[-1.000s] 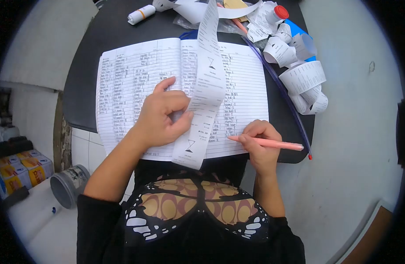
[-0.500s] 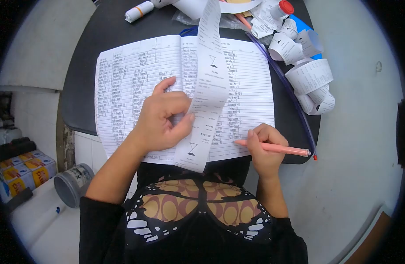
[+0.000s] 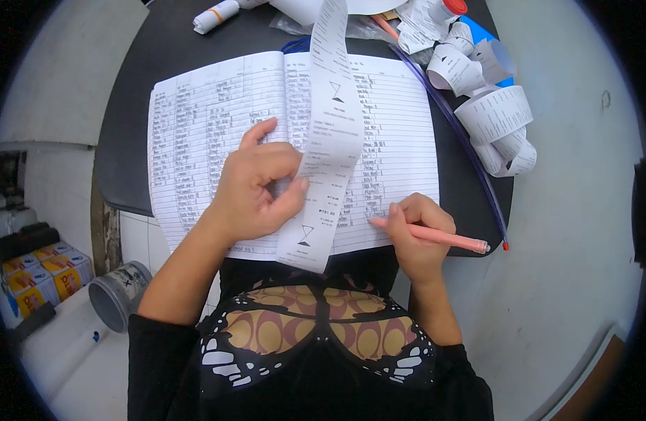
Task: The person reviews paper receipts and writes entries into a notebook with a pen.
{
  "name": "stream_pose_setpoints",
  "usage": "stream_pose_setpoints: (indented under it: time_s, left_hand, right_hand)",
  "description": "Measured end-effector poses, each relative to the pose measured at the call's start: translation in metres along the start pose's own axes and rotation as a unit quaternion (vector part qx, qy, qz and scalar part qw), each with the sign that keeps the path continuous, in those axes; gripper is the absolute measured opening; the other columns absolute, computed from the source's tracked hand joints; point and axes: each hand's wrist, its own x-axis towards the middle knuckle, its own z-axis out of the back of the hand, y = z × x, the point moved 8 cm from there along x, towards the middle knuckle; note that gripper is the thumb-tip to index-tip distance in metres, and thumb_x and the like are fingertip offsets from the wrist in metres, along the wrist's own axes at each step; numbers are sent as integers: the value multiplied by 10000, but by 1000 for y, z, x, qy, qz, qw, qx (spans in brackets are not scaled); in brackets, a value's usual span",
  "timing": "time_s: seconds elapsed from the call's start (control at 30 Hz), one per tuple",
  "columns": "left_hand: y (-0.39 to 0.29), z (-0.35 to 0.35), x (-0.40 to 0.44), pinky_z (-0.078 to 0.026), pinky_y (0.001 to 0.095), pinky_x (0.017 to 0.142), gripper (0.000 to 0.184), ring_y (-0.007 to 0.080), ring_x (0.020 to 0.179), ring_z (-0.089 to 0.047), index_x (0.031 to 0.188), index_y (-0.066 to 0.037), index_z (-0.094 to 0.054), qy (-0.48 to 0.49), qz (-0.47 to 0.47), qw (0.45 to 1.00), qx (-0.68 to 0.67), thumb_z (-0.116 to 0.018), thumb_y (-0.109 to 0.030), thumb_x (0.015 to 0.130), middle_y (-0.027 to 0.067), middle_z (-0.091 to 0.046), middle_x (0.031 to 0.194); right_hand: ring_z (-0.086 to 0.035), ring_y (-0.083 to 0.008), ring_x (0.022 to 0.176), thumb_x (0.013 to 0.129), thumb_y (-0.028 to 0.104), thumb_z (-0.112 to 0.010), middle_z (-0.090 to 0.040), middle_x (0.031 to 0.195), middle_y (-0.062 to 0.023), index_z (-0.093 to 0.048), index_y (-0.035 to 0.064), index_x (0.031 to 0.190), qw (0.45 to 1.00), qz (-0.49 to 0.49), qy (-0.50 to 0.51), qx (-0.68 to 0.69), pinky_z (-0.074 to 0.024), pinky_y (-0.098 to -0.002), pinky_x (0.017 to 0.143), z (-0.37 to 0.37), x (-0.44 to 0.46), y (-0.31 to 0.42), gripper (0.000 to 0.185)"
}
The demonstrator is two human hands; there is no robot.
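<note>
An open ruled notebook [image 3: 189, 158] with handwritten columns lies on the dark table. Across its right page hangs a long printed receipt strip [image 3: 330, 151], which runs up past the top of the view. My left hand [image 3: 260, 186] pinches the strip's left edge between thumb and index finger, over the left page. My right hand [image 3: 421, 235] is closed around a pink pen [image 3: 449, 238]. The pen's tip points left and rests on or just above the lower part of the right page; contact cannot be made out.
Curled receipt rolls [image 3: 495, 119] are heaped at the table's right edge, near a red-capped container [image 3: 449, 8]. A dark blue-purple rod [image 3: 470, 151] lies beside the notebook. A rolled paper with an orange band [image 3: 216, 17] sits at the back left. A grey bucket [image 3: 116, 298] stands below left.
The right hand and pen have shifted slightly left and up along the right page. My left hand keeps its pinch on the receipt. The whole view has moved very slightly.
</note>
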Motion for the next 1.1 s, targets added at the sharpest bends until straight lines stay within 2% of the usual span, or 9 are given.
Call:
stream_pose_setpoints:
  time_s: [0.07, 0.17, 0.27, 0.37, 0.47, 0.57, 1.1]
  left_hand:
    - [0, 0, 0, -272, 479, 1037, 83, 225, 614, -562, 680, -42, -547, -1, -1, 1000, -3, -598, -99, 711, 60, -560, 643]
    - [0, 0, 0, -274, 479, 1036, 79, 225, 609, -558, 682, -40, -548, -6, -5, 1000, -2, -597, -96, 710, 61, -557, 638]
    - [0, 0, -1, -275, 479, 1037, 82, 224, 599, -549, 680, -39, -544, -14, -3, 1000, 0, -597, -94, 710, 58, -547, 630]
    - [1, 1, -1, -275, 478, 1037, 90, 219, 590, -540, 673, -40, -534, -16, -9, 1000, 4, -596, -93, 710, 54, -530, 617]
    - [1, 0, -1, -274, 477, 1038, 101, 213, 581, -530, 664, -43, -522, -12, -9, 1000, 1, -597, -93, 710, 51, -513, 608]
    - [1, 0, -1, -273, 476, 1038, 108, 212, 571, -522, 657, -46, -515, -15, -10, 1000, 3, -597, -95, 709, 49, -499, 596]
    - [1, 0, -1, -276, 481, 1036, 140, 211, 558, -499, 634, -49, -493, -31, -18, 999, 6, -590, -109, 715, 52, -472, 576]
  right_hand:
    - [-455, -68, 497, 800, -33, -597, -525, 584, -42, -432, 11, 573, 1000, 13, 19, -3, -353, -223, 453, -2, -1, 1, 284]
    - [-456, -70, 490, 801, -31, -596, -526, 580, -44, -433, 12, 571, 999, -26, 4, 33, -343, -228, 450, -1, -2, -3, 285]
    - [-456, -69, 486, 801, -30, -595, -523, 576, -42, -434, 11, 573, 1000, 8, 8, -4, -346, -226, 449, -1, 0, 2, 282]
    - [-526, -107, 469, 741, -40, -640, -522, 531, -52, -467, 12, 561, 1000, 1, -3, 0, -394, -248, 441, 1, 0, 1, 255]
    - [-526, -110, 468, 743, -40, -636, -521, 526, -50, -466, 13, 561, 1000, -20, -8, 8, -396, -252, 440, 1, 0, -1, 255]
    - [-520, -112, 463, 740, -40, -637, -518, 520, -49, -466, 11, 561, 1000, 6, -8, -16, -394, -256, 438, 2, 1, 3, 253]
    - [-496, -113, 451, 728, -44, -646, -491, 516, -51, -439, 19, 549, 1000, 13, -16, -12, -382, -264, 428, 3, 0, 0, 281]
